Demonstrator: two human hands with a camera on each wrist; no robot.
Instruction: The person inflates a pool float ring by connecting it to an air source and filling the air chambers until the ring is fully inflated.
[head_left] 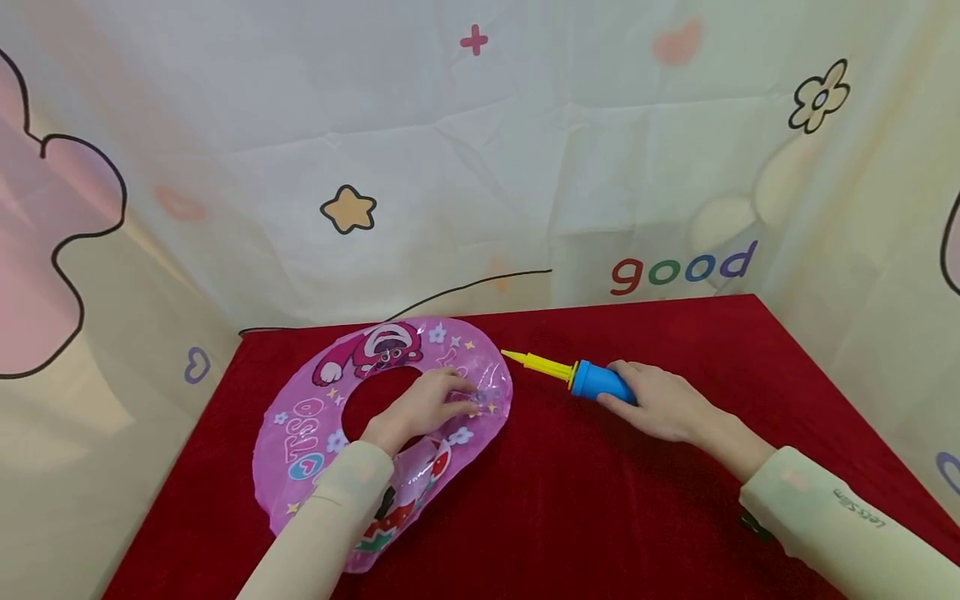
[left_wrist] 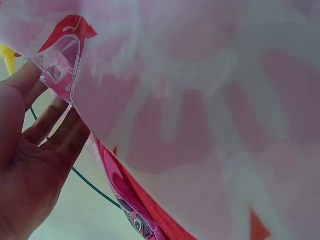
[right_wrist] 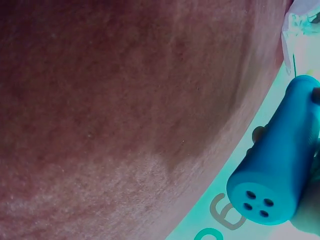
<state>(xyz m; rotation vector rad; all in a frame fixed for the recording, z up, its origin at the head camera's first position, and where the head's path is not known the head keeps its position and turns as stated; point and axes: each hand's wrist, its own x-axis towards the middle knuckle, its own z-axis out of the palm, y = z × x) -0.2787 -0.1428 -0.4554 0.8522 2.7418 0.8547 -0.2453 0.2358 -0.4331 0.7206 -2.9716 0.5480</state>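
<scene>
A pink, partly inflated swim ring (head_left: 300, 433) with a bear print lies on the left of the table, its lower right part slack and creased. My left hand (head_left: 427, 404) reaches across its hole and pinches the ring's right side beside a clear plastic valve. In the left wrist view, thumb and fingers of the left hand (left_wrist: 42, 125) are at the clear plastic (left_wrist: 62, 62). A blue and yellow hand pump (head_left: 600, 382) is gripped round its blue body by my right hand (head_left: 663, 400). Its yellow nozzle (head_left: 525, 359) points left, tip near the ring's right edge.
Dark red cloth (head_left: 600, 500) covers the table. A printed white curtain (head_left: 480, 167) hangs behind and along both sides. A small dark green object (head_left: 753, 525) shows partly under the right sleeve.
</scene>
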